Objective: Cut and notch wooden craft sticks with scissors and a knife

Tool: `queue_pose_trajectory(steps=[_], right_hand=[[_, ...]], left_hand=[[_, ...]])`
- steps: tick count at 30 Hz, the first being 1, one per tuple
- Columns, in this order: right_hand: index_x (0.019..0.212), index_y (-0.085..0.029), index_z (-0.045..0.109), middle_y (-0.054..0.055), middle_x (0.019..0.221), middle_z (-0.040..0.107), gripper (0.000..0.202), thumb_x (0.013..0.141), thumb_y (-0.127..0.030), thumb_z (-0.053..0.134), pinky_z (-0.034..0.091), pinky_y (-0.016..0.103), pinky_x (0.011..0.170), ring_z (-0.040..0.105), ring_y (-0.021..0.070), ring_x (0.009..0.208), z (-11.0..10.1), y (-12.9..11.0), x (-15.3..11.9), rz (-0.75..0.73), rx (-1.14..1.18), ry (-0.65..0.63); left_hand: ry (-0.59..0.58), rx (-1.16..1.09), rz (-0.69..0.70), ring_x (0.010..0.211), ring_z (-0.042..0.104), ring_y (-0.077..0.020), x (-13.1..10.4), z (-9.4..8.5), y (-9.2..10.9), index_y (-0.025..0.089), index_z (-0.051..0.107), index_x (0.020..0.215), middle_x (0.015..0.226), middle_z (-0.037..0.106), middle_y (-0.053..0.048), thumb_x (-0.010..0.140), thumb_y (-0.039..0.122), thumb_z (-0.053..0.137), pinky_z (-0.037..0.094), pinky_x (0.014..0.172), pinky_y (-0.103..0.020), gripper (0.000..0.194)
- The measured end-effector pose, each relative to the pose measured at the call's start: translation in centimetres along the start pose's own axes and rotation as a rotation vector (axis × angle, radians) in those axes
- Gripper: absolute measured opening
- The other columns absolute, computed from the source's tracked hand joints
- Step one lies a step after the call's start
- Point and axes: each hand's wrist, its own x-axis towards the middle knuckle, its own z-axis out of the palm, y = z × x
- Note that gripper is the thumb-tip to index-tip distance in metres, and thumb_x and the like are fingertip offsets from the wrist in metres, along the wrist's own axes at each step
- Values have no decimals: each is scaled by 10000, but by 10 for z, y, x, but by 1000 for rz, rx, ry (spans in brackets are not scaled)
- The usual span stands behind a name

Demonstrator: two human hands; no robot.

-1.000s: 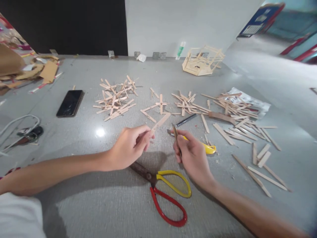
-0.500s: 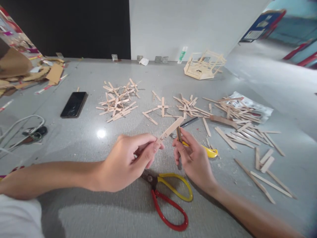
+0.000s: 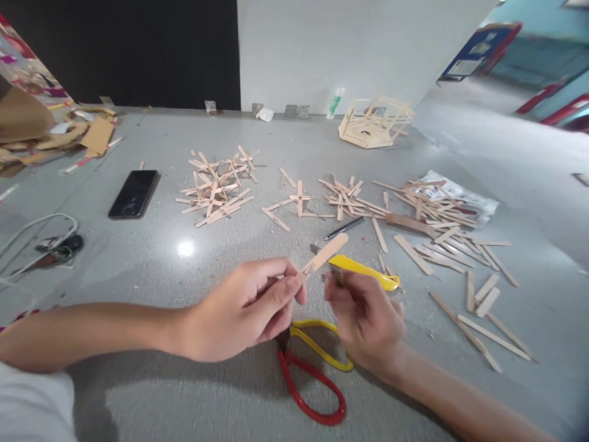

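Note:
My left hand pinches a wooden craft stick between thumb and fingers, its rounded end pointing up and right. A small cut mark shows on the stick near my fingertips. Just right of it, my right hand has its fingers closed on a small dark flat strip, mostly hidden and blurred; its kind cannot be made out. Behind that hand a yellow utility knife lies on the table. Scissors with one red and one yellow handle lie below both hands, their blades hidden by my left hand.
Piles of craft sticks spread across the grey table, more at right beside a plastic packet. A black pen lies mid-table. Further out are a phone, a cable, a glue stick and a stick frame.
My right hand has turned and lowered slightly, tilting the dark strip from upright so less of it shows. The craft stick in my left hand has shifted slightly down and right.

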Motion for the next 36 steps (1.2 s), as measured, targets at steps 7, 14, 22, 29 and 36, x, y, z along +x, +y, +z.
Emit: queue_pose_trajectory(steps=[7,14,22,29,36], right_hand=[[1529,-287,501,-5,714,756,591,985,-55,527,537,256,490,704,164,548,0,-19,5,-317,-154,28],[1593,-317,390,2,735,756,751,943,-11,610,522,255,513,682,151,558,-2,-20,5,-390,-285,89],[1609,-301,352,30,798,787,705,982,-12,497,537,238,487,694,147,563,-6,-16,7,-424,-126,8],[1568,-269,444,43,837,782,662,969,-3,544,552,219,516,703,140,612,-4,-12,10,-479,-126,26],[1538,-229,494,45,810,653,666,929,15,611,534,256,575,623,153,673,3,-7,3,-463,-164,110]], left_hand=[[-121,-122,-38,377,334,-57,-1,5,-10,207,461,917,508,466,91,1083,470,386,272,383,-149,320],[-182,-277,-19,353,353,-57,-1,9,-10,214,459,923,504,495,87,1068,515,431,309,364,-146,335],[-229,-360,24,369,376,-61,-2,8,-16,205,487,946,497,484,85,1072,494,448,324,380,-140,318],[-266,-340,-12,362,392,-58,-2,7,-16,206,470,934,512,503,79,1072,511,432,335,367,-124,337],[-281,-401,-37,363,440,-46,1,7,-18,209,460,926,567,565,59,1048,553,463,385,376,-113,366]])
